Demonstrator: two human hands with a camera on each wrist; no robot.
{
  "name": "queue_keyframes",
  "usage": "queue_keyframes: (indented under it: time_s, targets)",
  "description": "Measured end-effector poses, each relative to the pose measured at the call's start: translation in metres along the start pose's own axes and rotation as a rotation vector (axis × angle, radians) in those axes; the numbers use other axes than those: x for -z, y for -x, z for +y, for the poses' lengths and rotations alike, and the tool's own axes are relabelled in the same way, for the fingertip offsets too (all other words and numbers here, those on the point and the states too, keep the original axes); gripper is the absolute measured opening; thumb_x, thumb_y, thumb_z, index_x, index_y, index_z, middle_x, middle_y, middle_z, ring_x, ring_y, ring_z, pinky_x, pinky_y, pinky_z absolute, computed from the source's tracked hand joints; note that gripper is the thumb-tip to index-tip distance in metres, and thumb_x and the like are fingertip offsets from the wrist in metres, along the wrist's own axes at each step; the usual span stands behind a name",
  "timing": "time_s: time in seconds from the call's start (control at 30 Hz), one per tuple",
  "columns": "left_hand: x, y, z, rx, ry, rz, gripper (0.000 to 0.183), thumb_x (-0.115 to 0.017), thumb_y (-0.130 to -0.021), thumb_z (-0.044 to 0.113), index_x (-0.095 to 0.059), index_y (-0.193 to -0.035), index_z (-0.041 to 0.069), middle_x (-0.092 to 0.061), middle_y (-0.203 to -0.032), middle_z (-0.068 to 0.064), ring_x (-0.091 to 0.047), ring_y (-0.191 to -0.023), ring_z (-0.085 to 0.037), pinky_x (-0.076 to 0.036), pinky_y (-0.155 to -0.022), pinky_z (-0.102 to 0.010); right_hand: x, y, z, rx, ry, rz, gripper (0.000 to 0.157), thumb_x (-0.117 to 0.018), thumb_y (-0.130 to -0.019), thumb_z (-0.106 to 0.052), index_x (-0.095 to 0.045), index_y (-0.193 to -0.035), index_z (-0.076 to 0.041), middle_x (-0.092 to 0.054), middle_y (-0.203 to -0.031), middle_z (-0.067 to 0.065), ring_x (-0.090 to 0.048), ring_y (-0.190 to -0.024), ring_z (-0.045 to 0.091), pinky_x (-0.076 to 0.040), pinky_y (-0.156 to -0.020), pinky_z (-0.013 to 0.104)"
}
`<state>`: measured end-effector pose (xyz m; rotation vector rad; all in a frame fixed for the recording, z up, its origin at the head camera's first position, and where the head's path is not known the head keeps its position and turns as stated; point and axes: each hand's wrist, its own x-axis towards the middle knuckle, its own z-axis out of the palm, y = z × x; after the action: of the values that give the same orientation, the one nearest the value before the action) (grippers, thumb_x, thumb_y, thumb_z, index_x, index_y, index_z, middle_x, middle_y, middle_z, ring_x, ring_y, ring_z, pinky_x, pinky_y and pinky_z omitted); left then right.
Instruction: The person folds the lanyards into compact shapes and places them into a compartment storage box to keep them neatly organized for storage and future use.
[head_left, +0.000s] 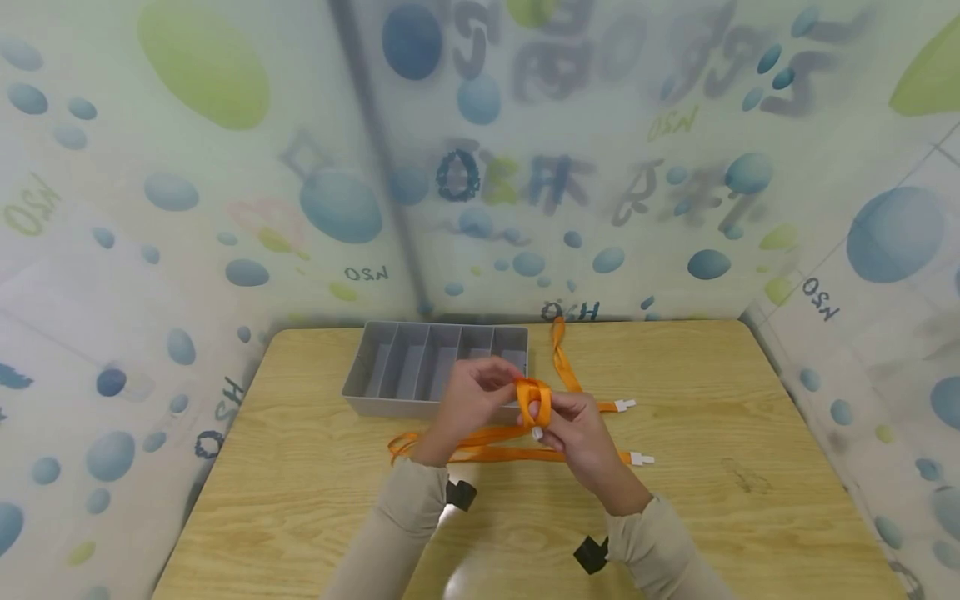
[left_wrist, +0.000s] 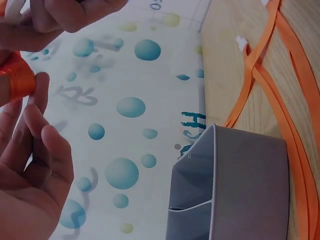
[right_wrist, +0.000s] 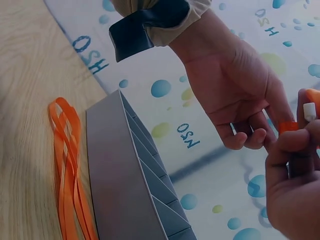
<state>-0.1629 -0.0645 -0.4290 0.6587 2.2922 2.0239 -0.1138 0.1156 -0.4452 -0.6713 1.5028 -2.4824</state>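
An orange lanyard is wound into a small coil and held up between both hands, over the tray's front right corner in the head view. My left hand pinches the coil's left side with thumb and fingertips. On the other side, my right hand grips it, with a finger showing through the loop. The lanyard's white clip sticks out by the right fingers. Orange layers wrap the held coil in the left wrist view.
A grey compartment tray stands at the table's back, behind the hands. Other orange lanyards lie on the wooden table, their white clips pointing right. One strap stretches to the back edge. Patterned walls enclose the table.
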Motion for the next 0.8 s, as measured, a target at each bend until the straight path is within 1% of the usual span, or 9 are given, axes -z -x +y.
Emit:
queue_keyframes:
  time_s: [0.1, 0.23, 0.37, 0.43, 0.5, 0.57, 0.63, 0.7, 0.8]
  targets:
    - [-0.003, 0.001, 0.002, -0.005, -0.038, 0.015, 0.006, -0.075, -0.087, 0.002, -0.076, -0.092, 0.000, -0.075, -0.089, -0.013, -0.068, -0.073, -0.016, -0.056, -0.068, -0.028, 0.001, 0.000, 0.001, -0.009, -0.012, 0.018, 0.022, -0.055, -0.102, -0.007, -0.076, -0.104, -0.013, -0.073, -0.087, 0.000, -0.034, -0.052, 0.010, -0.035, -0.050, 0.014]
    - [-0.006, 0.004, 0.007, -0.045, -0.128, 0.035, 0.007, -0.075, -0.088, 0.005, -0.078, -0.094, 0.002, -0.076, -0.089, -0.009, -0.070, -0.075, -0.017, -0.057, -0.070, -0.029, 0.000, 0.000, 0.001, -0.019, -0.023, 0.028, 0.021, -0.055, -0.102, -0.007, -0.075, -0.103, -0.012, -0.070, -0.083, -0.002, -0.035, -0.052, 0.009, -0.030, -0.050, 0.020]
    - [-0.009, 0.007, 0.010, -0.088, -0.191, 0.057, 0.009, -0.074, -0.088, 0.003, -0.079, -0.096, 0.002, -0.076, -0.088, -0.008, -0.068, -0.068, -0.018, -0.056, -0.064, -0.028, 0.000, 0.001, 0.001, -0.025, -0.025, 0.039, 0.021, -0.055, -0.102, -0.006, -0.075, -0.101, -0.012, -0.062, -0.074, -0.004, -0.033, -0.052, 0.010, -0.028, -0.052, 0.023]
    - [-0.011, 0.008, 0.010, -0.117, -0.211, 0.060, 0.010, -0.073, -0.088, 0.002, -0.078, -0.097, 0.002, -0.076, -0.089, -0.008, -0.067, -0.066, -0.017, -0.055, -0.061, -0.027, 0.000, 0.001, 0.001, -0.030, -0.024, 0.049, 0.020, -0.056, -0.102, -0.007, -0.075, -0.100, -0.013, -0.058, -0.071, -0.004, -0.032, -0.052, 0.011, -0.029, -0.052, 0.022]
    - [-0.012, 0.008, 0.009, -0.157, -0.237, 0.057, 0.012, -0.072, -0.089, 0.001, -0.078, -0.099, 0.002, -0.076, -0.091, -0.009, -0.066, -0.065, -0.015, -0.054, -0.058, -0.026, 0.000, 0.002, 0.001, -0.029, -0.020, 0.058, 0.020, -0.056, -0.102, -0.006, -0.075, -0.100, -0.013, -0.056, -0.069, -0.004, -0.031, -0.052, 0.012, -0.028, -0.052, 0.023]
    - [-0.013, 0.009, 0.007, -0.199, -0.264, 0.051, 0.013, -0.071, -0.090, 0.000, -0.078, -0.100, 0.002, -0.076, -0.093, -0.010, -0.065, -0.067, -0.013, -0.054, -0.059, -0.025, 0.000, 0.002, 0.000, -0.026, -0.015, 0.064, 0.021, -0.056, -0.102, -0.006, -0.075, -0.099, -0.013, -0.056, -0.069, -0.005, -0.030, -0.053, 0.013, -0.026, -0.053, 0.025]
    - [-0.014, 0.010, 0.005, -0.225, -0.277, 0.046, 0.014, -0.069, -0.091, 0.000, -0.077, -0.103, 0.000, -0.075, -0.094, -0.011, -0.066, -0.069, -0.014, -0.054, -0.060, -0.025, 0.000, 0.003, 0.000, -0.025, -0.012, 0.070, 0.021, -0.056, -0.101, -0.006, -0.076, -0.098, -0.014, -0.057, -0.069, -0.005, -0.030, -0.053, 0.013, -0.025, -0.053, 0.026]
    - [-0.015, 0.011, 0.004, -0.218, -0.254, 0.032, 0.015, -0.068, -0.092, 0.000, -0.076, -0.105, -0.001, -0.075, -0.097, -0.013, -0.070, -0.074, -0.016, -0.056, -0.064, -0.025, 0.000, 0.003, -0.001, -0.023, -0.016, 0.071, 0.022, -0.056, -0.101, -0.006, -0.076, -0.098, -0.014, -0.058, -0.069, -0.006, -0.030, -0.053, 0.013, -0.025, -0.053, 0.026]
    - [-0.016, 0.013, 0.003, -0.177, -0.201, 0.015, 0.018, -0.066, -0.094, 0.004, -0.075, -0.109, -0.003, -0.075, -0.099, -0.014, -0.072, -0.079, -0.020, -0.057, -0.067, -0.025, 0.000, 0.004, -0.002, -0.023, -0.035, 0.067, 0.021, -0.056, -0.101, -0.006, -0.076, -0.100, -0.012, -0.063, -0.074, -0.005, -0.032, -0.055, 0.012, -0.024, -0.054, 0.027]
